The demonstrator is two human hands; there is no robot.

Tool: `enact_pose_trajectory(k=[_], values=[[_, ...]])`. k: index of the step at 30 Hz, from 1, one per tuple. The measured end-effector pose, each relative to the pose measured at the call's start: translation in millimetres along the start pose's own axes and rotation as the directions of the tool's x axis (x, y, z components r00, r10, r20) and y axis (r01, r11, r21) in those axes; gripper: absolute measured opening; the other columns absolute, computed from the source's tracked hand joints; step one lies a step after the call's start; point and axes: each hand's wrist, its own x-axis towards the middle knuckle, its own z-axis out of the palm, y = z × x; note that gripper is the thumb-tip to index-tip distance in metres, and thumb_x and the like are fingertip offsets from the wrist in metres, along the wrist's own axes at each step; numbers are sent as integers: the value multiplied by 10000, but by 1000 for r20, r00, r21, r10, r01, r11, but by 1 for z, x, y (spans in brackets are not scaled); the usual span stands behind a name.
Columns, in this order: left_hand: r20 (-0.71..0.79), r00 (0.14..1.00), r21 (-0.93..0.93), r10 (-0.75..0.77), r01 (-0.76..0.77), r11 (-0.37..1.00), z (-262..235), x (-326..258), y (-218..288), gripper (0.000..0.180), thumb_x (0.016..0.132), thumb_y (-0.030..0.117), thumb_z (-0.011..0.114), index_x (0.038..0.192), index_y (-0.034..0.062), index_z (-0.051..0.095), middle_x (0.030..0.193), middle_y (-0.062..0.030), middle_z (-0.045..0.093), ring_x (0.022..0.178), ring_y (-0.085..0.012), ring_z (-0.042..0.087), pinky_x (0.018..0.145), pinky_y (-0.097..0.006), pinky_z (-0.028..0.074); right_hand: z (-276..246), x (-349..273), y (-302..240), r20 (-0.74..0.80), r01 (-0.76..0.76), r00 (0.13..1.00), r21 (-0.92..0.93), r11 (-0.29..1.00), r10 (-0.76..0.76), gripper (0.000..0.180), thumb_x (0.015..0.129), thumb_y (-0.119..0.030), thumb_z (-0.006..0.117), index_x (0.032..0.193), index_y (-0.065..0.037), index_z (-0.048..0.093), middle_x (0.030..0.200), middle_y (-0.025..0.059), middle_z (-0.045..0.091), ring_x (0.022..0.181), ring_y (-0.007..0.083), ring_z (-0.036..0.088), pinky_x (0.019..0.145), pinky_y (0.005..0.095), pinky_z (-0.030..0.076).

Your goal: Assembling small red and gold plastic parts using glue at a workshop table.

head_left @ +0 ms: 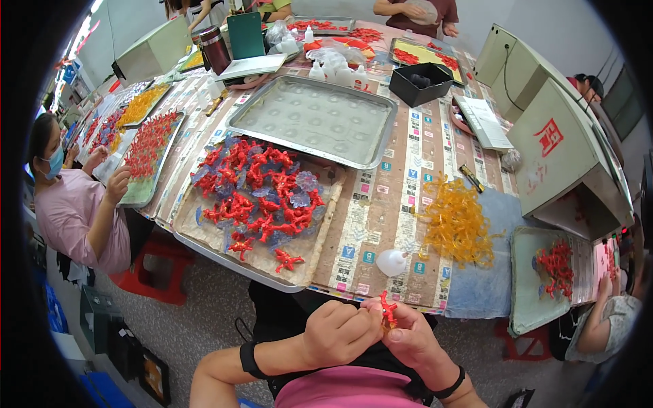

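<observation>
Close to my body, above my lap, both my hands meet around a small red plastic figurine (388,310). My right hand (416,340) grips it between thumb and fingers. The curled fingers of my left hand (342,333) pinch at its side, so part of the figurine is hidden. Just beyond, at the table's near edge, stands a white squeeze bottle (392,262). To the left, a tray (320,255) lined with brown paper carries a heap of red figurines (262,183) mixed with translucent purple pieces (300,198). A pile of translucent yellow pieces (457,221) lies to the right.
Behind the heap is a large metal tray (389,129). A black box (422,83), white bottles (335,73) and a dark thermos (214,50) stand farther back. Pale metal booths (568,129) flank the right. Co-workers sit around; one in pink (85,211) is at left.
</observation>
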Motion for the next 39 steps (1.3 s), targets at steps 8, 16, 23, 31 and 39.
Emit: enact_pose_trajectory(k=[8,16,23,31,39], values=[[-29,1000,-3,10,-10,1000,2,-1,0,271,733,126,678,957,-24,657,745,-11,519,601,-114,500,504,-251,364,-6,-2,1,62,7,998,56,998,-10,590,807,-139,681,1313,61,453,1283,79,482,1205,189,477,1048,350,358],[-21,1000,-3,11,-11,1000,0,-3,2,296,725,135,687,969,-29,656,763,-16,529,607,-112,505,506,-247,365,-1,-3,4,-10,46,999,-19,999,-46,630,766,-186,672,1290,89,457,1257,136,528,1147,219,537,1017,358,402],[-29,1000,-15,11,-11,1000,1,-3,3,285,728,127,685,965,-29,658,770,-17,535,607,-113,505,510,-245,370,0,-4,2,-17,37,999,-21,999,-37,623,772,-191,659,1288,93,456,1248,133,533,1143,215,539,1019,358,400],[-33,999,-23,14,-15,1000,4,-1,2,275,715,121,718,942,-24,659,755,-20,539,586,-117,501,480,-248,358,-3,-4,3,-16,23,1000,6,1000,-23,613,774,-172,661,1293,85,459,1273,142,532,1178,216,520,1056,364,358],[-49,999,-46,-20,18,999,5,0,3,282,698,108,740,938,-18,662,762,-22,554,568,-119,498,477,-251,358,-4,-4,2,-14,14,1000,62,998,-14,527,807,-99,648,1281,66,486,1281,121,535,1191,212,511,1058,365,360]])
